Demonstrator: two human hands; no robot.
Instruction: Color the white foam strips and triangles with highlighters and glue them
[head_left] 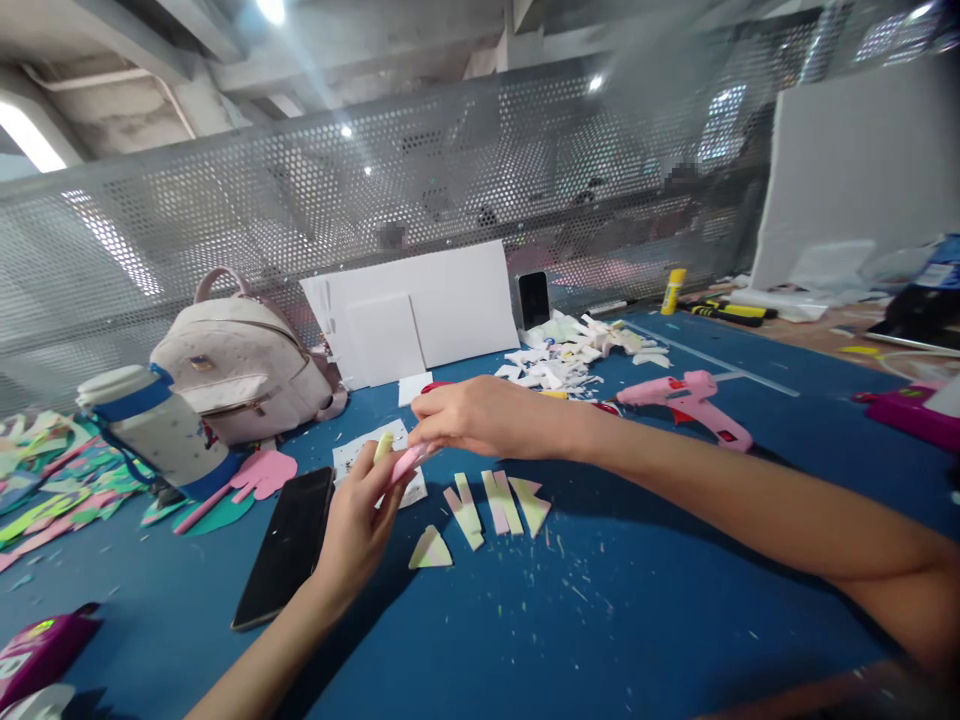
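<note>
In the middle of the view my left hand [361, 522] pinches a small pink piece [407, 462] that looks like foam or thick paper. A pale yellow bit [383, 446] shows at its fingertips. My right hand [480, 418] reaches across from the right, its fingers closed at the other end of the pink piece; the fingertips are partly hidden. Below the hands lie several pale yellow and pink cut strips [502, 502] and a triangular piece [431, 548]. Behind the left hand is a small white sheet [413, 488] with dark specks.
A black phone [289, 545] lies left of my left hand. Further left are a tumbler [161, 425], a backpack [240, 365] and colored scraps [52, 490]. White scraps [577, 350] are piled behind, near a pink glue gun [694, 402] and a yellow glue stick [673, 291].
</note>
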